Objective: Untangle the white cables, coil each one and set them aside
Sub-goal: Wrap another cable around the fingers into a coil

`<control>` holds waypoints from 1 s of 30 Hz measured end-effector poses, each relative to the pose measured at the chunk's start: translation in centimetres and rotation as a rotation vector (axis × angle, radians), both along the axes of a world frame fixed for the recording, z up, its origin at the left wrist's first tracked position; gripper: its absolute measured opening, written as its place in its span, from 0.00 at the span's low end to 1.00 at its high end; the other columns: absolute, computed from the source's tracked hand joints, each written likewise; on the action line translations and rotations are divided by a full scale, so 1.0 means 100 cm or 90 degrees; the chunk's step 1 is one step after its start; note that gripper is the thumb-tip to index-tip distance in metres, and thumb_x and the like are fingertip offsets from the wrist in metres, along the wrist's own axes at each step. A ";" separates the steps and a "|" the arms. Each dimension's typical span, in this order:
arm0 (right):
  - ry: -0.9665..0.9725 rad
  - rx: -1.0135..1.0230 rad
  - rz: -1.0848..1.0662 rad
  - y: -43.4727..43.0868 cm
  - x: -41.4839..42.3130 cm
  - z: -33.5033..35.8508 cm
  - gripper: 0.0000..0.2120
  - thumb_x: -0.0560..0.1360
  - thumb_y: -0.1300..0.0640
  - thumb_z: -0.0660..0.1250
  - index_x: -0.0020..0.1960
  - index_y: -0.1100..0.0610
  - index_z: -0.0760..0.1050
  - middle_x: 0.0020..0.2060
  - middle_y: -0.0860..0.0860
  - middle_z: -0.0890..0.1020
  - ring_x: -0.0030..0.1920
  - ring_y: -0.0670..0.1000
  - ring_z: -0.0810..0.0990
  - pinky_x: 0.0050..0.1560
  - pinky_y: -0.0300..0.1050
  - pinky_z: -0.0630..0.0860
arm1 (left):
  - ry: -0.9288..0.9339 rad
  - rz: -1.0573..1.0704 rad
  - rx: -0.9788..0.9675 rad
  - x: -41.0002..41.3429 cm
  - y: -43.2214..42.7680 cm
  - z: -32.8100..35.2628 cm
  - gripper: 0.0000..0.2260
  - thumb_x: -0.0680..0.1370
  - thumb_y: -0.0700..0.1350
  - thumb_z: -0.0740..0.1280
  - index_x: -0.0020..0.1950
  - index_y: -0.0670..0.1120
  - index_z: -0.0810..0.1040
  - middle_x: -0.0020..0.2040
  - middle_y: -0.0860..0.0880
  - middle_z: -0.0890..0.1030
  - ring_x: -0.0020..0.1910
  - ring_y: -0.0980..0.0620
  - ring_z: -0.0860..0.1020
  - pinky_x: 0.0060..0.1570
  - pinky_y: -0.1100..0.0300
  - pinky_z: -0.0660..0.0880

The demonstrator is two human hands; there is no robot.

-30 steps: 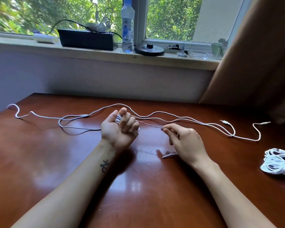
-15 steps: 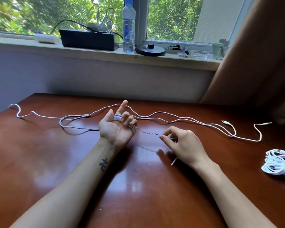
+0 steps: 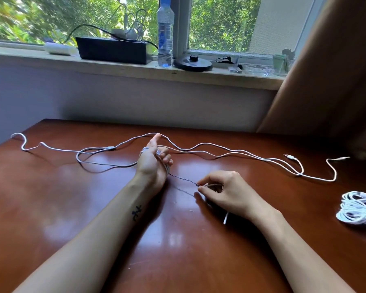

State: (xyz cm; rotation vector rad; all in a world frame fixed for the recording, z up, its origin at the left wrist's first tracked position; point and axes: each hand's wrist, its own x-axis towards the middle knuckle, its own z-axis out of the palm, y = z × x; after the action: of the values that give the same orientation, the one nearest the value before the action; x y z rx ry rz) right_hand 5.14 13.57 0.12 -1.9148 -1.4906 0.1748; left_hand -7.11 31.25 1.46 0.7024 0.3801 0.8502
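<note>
A long white cable [image 3: 230,154] snakes across the far half of the wooden table [image 3: 72,197], its plugs lying at the right. My left hand [image 3: 154,161] stands palm up at mid-table with several white loops wound round its fingers, which curl over them. From that hand a thin, dark twisted stretch of wire [image 3: 182,178] runs to my right hand [image 3: 222,191], which pinches it between thumb and forefinger just above the table. A short white cable end [image 3: 225,218] sticks out beneath the right wrist.
Coiled white cables [image 3: 359,210] lie bundled at the table's right edge. On the windowsill stand a black box [image 3: 113,50], a water bottle [image 3: 165,32] and a round black base [image 3: 192,63]. A brown curtain [image 3: 330,70] hangs at the right.
My left hand has rolled, its forefinger now pointing up and the other fingers curled over the loops. My right hand has dropped lower and nearer to me, still pinching the twisted wire.
</note>
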 end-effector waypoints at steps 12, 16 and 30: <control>0.042 0.086 0.008 -0.001 0.001 0.009 0.12 0.75 0.63 0.75 0.56 0.51 0.86 0.45 0.41 0.85 0.47 0.46 0.83 0.52 0.48 0.79 | 0.203 0.076 0.362 0.002 -0.001 -0.012 0.13 0.87 0.40 0.52 0.64 0.45 0.75 0.30 0.51 0.70 0.30 0.52 0.68 0.36 0.58 0.69; -0.040 0.188 -0.047 -0.001 0.002 0.011 0.17 0.71 0.62 0.78 0.57 0.48 0.85 0.42 0.40 0.81 0.45 0.47 0.84 0.52 0.46 0.78 | 0.237 0.027 0.440 0.002 -0.012 -0.013 0.11 0.86 0.39 0.54 0.58 0.42 0.77 0.35 0.49 0.73 0.31 0.52 0.70 0.37 0.58 0.72; -0.200 0.318 -0.033 -0.001 0.003 0.017 0.12 0.74 0.57 0.75 0.57 0.53 0.83 0.43 0.37 0.80 0.44 0.49 0.75 0.50 0.38 0.73 | 0.223 -0.248 0.396 -0.001 -0.032 -0.010 0.24 0.86 0.53 0.51 0.68 0.37 0.75 0.32 0.41 0.73 0.21 0.54 0.62 0.25 0.65 0.55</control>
State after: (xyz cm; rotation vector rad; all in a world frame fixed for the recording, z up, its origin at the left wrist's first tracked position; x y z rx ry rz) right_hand 5.41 13.43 1.83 -1.6137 -1.5018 -0.5010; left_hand -7.21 28.08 0.49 1.4629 0.2728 0.4626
